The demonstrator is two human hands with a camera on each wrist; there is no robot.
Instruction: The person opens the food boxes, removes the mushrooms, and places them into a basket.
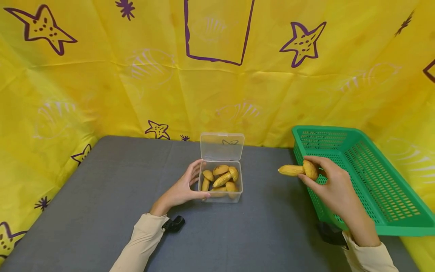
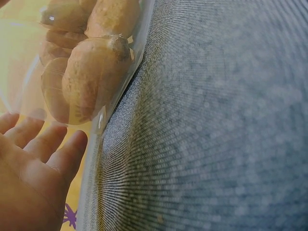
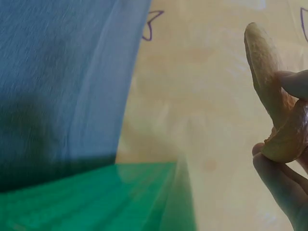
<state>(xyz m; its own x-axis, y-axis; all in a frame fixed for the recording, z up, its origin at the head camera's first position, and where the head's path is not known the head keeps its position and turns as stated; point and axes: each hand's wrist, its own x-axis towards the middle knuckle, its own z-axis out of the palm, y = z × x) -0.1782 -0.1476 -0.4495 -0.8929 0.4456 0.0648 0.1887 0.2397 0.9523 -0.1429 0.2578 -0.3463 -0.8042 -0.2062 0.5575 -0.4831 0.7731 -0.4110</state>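
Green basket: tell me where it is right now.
In the head view, the green basket is at the right end of the grey table, in front of the yellow cloth and partly hidden by the right hand, which holds a mushroom.

Between two and four o'clock, the right hand (image 3: 286,190) is pinching a brownish-yellow mushroom (image 3: 265,72) near the join of stem and cap. The stem is pointing toward eleven o'clock, and the cap is hanging at its lower end, with the frame's edge cutting off part of it. One fingertip (image 3: 294,84) is touching the stem from its three o'clock side — another is pressing the cap from below. Beyond, pale yellow fabric (image 3: 207,110) is showing purple outlines at twelve and two. Blue-grey cloth (image 3: 62,62) is filling nine to eleven, and a blurred green plastic corner (image 3: 120,197) is occupying six to eight.
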